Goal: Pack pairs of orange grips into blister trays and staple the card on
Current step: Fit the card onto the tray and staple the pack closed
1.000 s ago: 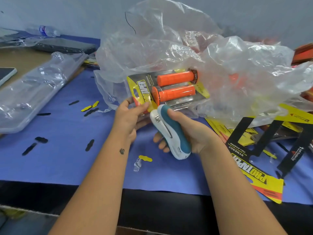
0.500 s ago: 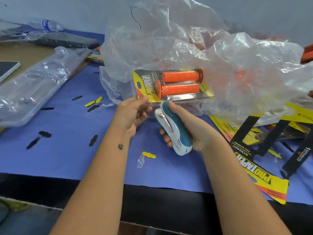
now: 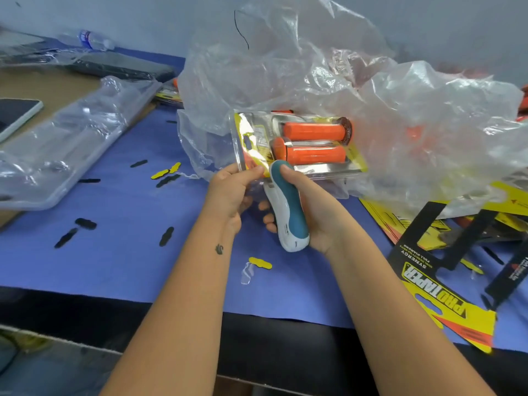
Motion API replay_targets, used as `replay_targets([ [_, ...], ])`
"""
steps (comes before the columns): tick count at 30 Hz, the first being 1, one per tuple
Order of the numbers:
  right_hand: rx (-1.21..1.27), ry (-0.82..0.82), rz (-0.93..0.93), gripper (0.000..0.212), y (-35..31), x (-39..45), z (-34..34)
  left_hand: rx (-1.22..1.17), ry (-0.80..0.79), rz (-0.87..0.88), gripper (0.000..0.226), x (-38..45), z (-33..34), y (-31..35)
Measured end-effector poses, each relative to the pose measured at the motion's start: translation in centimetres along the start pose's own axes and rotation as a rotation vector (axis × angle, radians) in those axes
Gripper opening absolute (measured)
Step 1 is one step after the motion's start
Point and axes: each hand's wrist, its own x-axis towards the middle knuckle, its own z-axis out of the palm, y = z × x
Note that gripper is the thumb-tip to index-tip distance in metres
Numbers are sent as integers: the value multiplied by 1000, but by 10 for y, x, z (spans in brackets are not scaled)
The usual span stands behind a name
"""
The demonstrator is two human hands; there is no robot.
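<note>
A clear blister pack with a yellow card holds two orange grips side by side, lifted above the blue table cover. My left hand pinches the pack's near left corner. My right hand grips a white and teal stapler, thumb on top, its nose at the pack's near edge. Whether the stapler's jaws are round the pack's edge is hidden.
A big crumpled clear plastic bag with more orange grips lies behind the pack. Printed yellow and black cards are spread at the right. A stack of empty clear trays lies at the left. Small punched-out scraps dot the blue cover.
The pack has tilted so its left end faces me more, and the stapler's nose has moved up to its near edge. Both hands have shifted slightly right.
</note>
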Motion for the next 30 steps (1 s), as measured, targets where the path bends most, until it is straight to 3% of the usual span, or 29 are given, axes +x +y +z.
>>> replay_targets([
  [4, 34, -30, -1, 67, -3, 7, 7, -30, 31, 15, 22, 1, 1, -3],
  [10, 242, -80, -46, 57, -4, 16, 17, -64, 163, 117, 20, 7, 1, -7],
  [14, 158, -83, -107, 49, -7, 18, 21, -68, 171, 209, 15, 7, -2, -7],
  [19, 76, -33, -159, 56, -4, 20, 20, -62, 187, 252, 14, 9, 0, -11],
  [25, 109, 12, -167, 50, 1, 24, 20, -132, 222, 125, 17, 9, 4, -14],
  [30, 217, 71, -213, 38, 7, 28, 21, -14, 102, -13, 46, 2, 15, -11],
])
